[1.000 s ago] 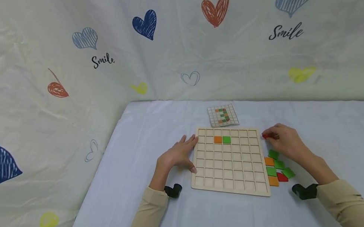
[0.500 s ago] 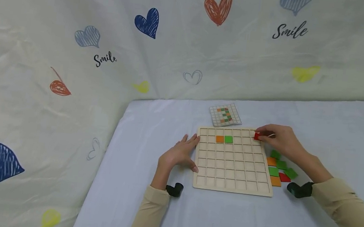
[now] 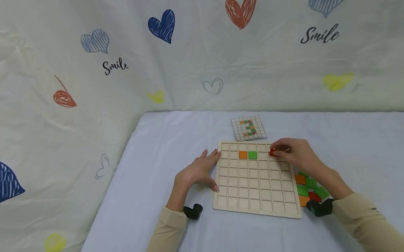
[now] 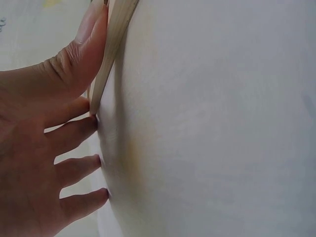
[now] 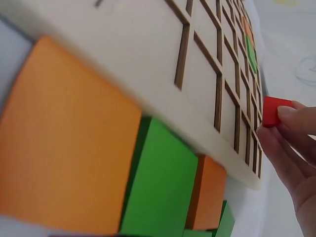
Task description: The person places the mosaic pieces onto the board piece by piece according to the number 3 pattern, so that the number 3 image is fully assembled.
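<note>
A small red tile (image 3: 272, 152) is held above the upper right part of the pale wooden grid board (image 3: 255, 184), its outline partly covered by fingers. The right hand (image 3: 294, 151) has its grip clamped on that tile between thumb and fingertips. The chief risk seems to be a slip: the piece is small and the pinch covers much of it, so a slight roll of the fingers could tip it or drop it askew across a raised divider. Those same fingers hide cells beneath them, which could lead to a misjudged square.

The flat orange square tile (image 3: 243, 155) and the flat green square tile (image 3: 252, 155) sit side by side in the second row; a low, dragging fingertip could nudge them.

The left hand (image 3: 196, 172) has its fingers spread apart, thumb touching the board's left edge, gripping nothing. If that contact slackens, pressure from the right could slide the board on the white cloth-covered surface (image 3: 240, 247).

The black wrist-worn camera (image 3: 320, 207) on the right arm overlaps the loose orange, green and red tiles (image 3: 302, 190) in the head view; if it hangs low, it might scatter them.
</note>
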Available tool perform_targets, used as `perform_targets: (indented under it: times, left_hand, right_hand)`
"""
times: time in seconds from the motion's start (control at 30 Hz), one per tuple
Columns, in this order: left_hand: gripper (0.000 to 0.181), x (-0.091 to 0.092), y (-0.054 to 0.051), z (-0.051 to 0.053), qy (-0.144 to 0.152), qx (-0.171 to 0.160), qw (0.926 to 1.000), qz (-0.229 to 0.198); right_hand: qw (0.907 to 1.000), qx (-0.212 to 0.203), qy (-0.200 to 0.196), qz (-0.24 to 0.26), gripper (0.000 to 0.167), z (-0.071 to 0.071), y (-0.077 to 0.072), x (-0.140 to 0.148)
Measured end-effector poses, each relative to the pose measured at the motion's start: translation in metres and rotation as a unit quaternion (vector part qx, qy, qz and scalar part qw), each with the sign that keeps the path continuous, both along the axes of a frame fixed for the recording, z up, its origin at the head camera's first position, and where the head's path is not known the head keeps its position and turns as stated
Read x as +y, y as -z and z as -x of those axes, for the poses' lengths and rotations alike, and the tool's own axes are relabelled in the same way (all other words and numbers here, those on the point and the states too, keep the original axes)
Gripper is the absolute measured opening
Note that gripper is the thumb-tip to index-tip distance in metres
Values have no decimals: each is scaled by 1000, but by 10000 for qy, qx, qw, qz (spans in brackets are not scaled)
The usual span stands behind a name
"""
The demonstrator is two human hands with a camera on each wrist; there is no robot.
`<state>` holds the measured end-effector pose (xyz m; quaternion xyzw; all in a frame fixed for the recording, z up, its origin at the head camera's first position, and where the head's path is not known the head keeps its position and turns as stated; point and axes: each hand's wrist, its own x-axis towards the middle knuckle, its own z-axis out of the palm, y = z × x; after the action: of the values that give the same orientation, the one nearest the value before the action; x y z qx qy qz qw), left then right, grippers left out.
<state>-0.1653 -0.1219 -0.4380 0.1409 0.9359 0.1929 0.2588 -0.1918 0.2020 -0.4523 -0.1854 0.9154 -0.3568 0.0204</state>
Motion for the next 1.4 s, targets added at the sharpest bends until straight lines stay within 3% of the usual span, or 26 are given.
perform_targets:
  times: [0.6, 1.4]
  left_hand:
    - [121, 0, -3, -2, -48, -6, 9998, -201]
    - [119, -2, 0, -1, -13, -6, 9993, -375]
  right_hand:
    - [9992, -14, -405, 54, 12, 8, 6, -24]
    - [9975, 475, -515, -55, 11, 6, 12, -25]
